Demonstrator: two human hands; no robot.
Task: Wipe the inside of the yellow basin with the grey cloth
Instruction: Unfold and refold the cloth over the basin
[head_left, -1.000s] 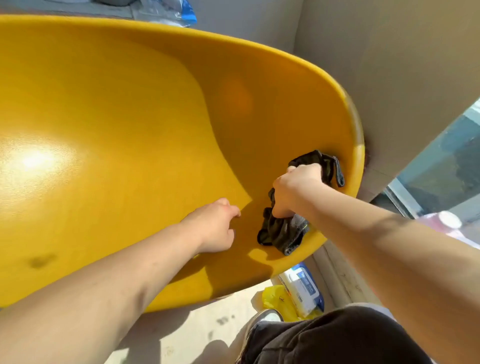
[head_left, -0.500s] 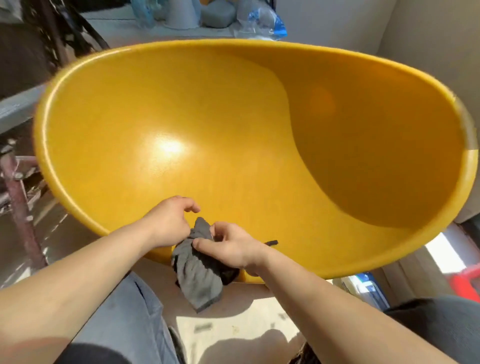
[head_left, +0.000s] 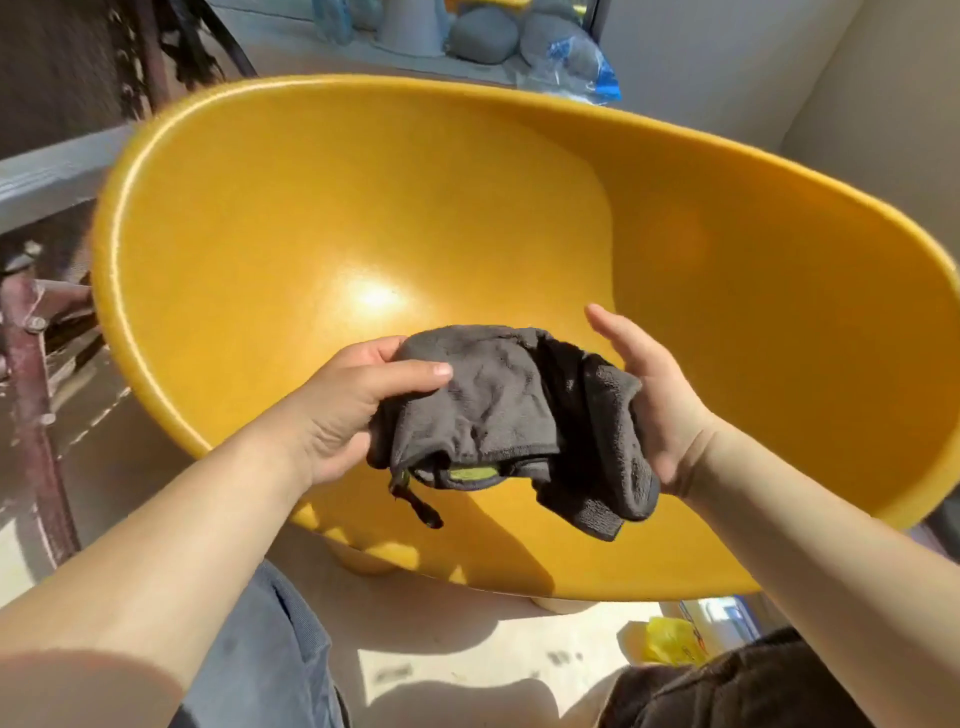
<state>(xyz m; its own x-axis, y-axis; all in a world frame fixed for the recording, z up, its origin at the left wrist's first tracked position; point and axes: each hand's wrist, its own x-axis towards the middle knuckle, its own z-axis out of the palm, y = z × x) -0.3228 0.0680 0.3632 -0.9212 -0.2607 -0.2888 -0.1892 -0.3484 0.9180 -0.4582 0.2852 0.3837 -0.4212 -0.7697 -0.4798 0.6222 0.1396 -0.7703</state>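
The large yellow basin (head_left: 753, 322) fills most of the view, tilted with its inside facing me and a sun glare near its middle. The grey cloth (head_left: 498, 405) is bunched in the air above the basin's near rim, a small green tag and a dark loop hanging from its lower edge. My left hand (head_left: 348, 410) pinches the cloth's left end between thumb and fingers. My right hand (head_left: 654, 395) cups its right end, palm inward and fingers extended upward. The cloth does not touch the basin wall.
A ledge behind the basin carries grey rounded objects (head_left: 488, 31) and a blue and clear plastic bag (head_left: 582, 67). A rusty metal frame (head_left: 31, 384) stands at the left. A yellow bag (head_left: 670, 639) lies on the floor by my knees.
My right hand left the basin's right wall and brought the cloth to the near rim. Both hands have since lifted the cloth and spread it wider between them. The view shifted left.
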